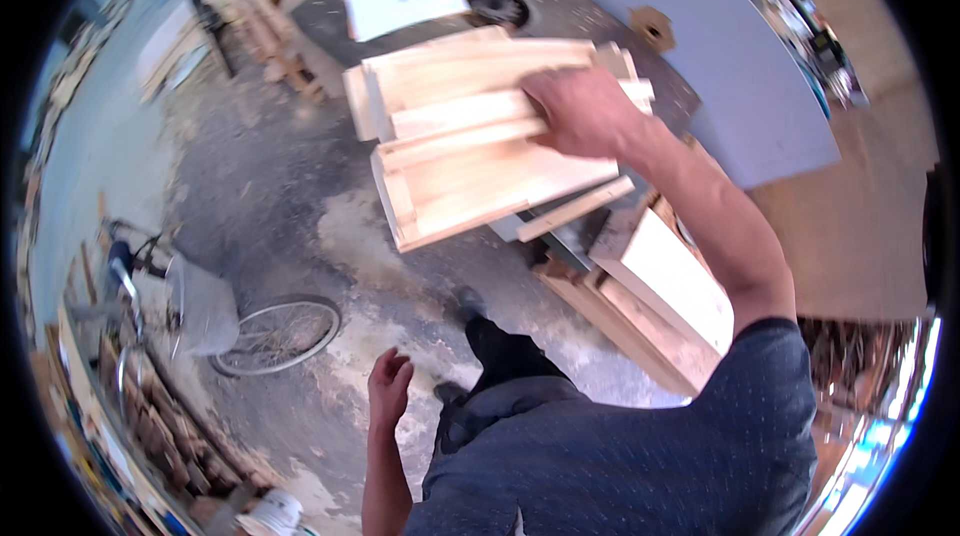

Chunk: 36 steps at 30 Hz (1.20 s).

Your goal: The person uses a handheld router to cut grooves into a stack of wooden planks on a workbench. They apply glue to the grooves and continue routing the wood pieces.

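My right hand point(583, 114) is closed over the inner edges of a pair of shallow pale wooden trays point(470, 194), which lie side by side with raised rims. The hand covers part of the strips between them, and its fingertips are hidden. The trays are tilted above the floor in front of me, slightly blurred. Low at my left side hangs my left hand point(390, 386), holding nothing, its fingers loosely bent and apart.
Right of the trays, a white-faced board point(670, 271) and wooden beams form a low stand. A large grey panel point(740, 66) reaches across the upper right. At left stand a bicycle wheel point(280, 334) and basket point(203, 306), near scrap wood. A white sheet point(407, 4) lies beyond the trays.
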Motion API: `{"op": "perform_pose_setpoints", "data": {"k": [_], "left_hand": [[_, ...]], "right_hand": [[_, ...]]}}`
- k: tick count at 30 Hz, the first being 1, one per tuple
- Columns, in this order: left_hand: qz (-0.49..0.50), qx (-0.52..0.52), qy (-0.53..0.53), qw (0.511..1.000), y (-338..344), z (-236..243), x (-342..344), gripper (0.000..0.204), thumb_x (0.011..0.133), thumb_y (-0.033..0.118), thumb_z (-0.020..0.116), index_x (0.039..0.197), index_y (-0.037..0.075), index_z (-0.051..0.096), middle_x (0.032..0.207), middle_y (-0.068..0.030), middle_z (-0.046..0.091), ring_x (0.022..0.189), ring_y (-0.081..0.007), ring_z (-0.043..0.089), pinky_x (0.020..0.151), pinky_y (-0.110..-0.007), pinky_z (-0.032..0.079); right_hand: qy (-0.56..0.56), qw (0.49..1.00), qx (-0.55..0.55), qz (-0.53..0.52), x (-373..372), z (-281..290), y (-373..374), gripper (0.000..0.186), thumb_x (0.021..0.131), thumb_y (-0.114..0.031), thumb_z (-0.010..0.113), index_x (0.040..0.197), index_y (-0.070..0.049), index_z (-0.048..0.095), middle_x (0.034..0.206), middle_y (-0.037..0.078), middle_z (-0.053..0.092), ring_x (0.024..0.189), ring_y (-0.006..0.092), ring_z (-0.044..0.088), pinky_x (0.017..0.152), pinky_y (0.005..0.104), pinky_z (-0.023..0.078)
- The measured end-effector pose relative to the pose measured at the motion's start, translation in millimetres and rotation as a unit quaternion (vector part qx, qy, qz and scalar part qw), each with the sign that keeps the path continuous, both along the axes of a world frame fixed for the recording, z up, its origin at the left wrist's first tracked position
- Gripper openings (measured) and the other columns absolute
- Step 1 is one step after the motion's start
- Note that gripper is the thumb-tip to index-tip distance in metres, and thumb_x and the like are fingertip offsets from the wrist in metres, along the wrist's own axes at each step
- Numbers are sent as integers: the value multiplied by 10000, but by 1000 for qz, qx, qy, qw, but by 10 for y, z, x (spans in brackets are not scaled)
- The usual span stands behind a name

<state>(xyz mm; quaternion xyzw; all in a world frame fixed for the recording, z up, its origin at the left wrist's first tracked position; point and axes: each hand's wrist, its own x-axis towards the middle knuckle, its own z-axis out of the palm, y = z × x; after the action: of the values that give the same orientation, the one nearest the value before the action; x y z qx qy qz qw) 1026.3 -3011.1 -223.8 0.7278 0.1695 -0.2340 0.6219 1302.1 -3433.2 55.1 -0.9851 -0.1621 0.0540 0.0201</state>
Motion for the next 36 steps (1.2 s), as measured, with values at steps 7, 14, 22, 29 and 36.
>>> {"op": "perform_pose_setpoints", "data": {"k": [7,14,22,29,36], "left_hand": [[138,-313,-126,931,-213,833,216,602,1086,382,569,1561,45,418,1536,-133,517,1388,-258,528,1129,-418,457],[285,-450,-219,818,718,1138,-943,633,1058,453,563,1554,79,439,1551,-84,520,1412,-249,507,1175,-460,420],[405,-473,-301,722,1685,1172,-3029,491,1086,291,569,1516,76,472,1499,-117,547,1313,-255,597,1106,-435,520],[540,-490,-380,569,2582,1369,-4722,504,1119,297,496,1568,88,403,1562,-115,492,1397,-279,531,1153,-464,484],[660,-357,-447,487,3699,1161,-6166,573,1110,316,520,1614,109,341,1621,-97,433,1437,-266,500,1178,-449,456]], "right_hand": [[-7,972,217,87,-711,47,1265,517,681,-319,931,1025,-33,671,870,188,701,816,389,688,757,446,559],[150,914,340,165,-1906,-70,3039,536,655,-238,951,1080,-2,725,909,168,737,773,242,705,758,356,563],[213,846,308,380,-3753,-131,5101,555,629,-164,944,1119,-9,735,975,153,756,862,244,727,813,346,564],[208,765,201,576,-5107,-305,6940,578,637,-248,942,1118,-16,723,884,147,727,799,291,716,755,361,559],[337,653,201,647,-6658,-728,8835,616,648,-217,940,1164,17,697,973,131,752,854,204,703,809,339,554]]}}
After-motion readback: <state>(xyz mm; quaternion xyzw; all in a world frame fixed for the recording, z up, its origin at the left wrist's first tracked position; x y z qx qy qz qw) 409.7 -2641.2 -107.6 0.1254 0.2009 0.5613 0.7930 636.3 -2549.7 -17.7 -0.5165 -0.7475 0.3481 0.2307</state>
